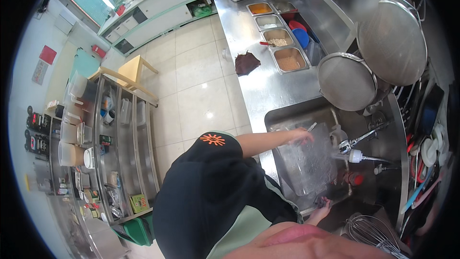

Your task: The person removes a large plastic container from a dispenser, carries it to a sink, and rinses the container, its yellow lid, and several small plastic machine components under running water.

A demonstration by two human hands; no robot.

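A large clear plastic container (pixel 311 165) lies tilted in the stainless steel sink (pixel 287 115), wet, with water running onto it from a white-headed tap (pixel 355 156). My left hand (pixel 303 136) grips its upper part; a small pale, rod-like piece (pixel 312 126) sticks out beyond the fingers, too unclear to name. Near the lower edge of the sink, my right hand (pixel 325 204) holds a dark, crumpled scrubbing pad (pixel 319 201) beside the container's lower end. The palm of that hand is partly hidden.
Two round mesh strainers (pixel 346 81) hang over the sink's far corner. A metal whisk (pixel 372 228) lies near my right arm. On the steel counter (pixel 251 90) are a dark cloth (pixel 247 63) and food pans (pixel 288 59). Utensils (pixel 427 151) hang beyond the taps. Shelving (pixel 124 151) stands behind me.
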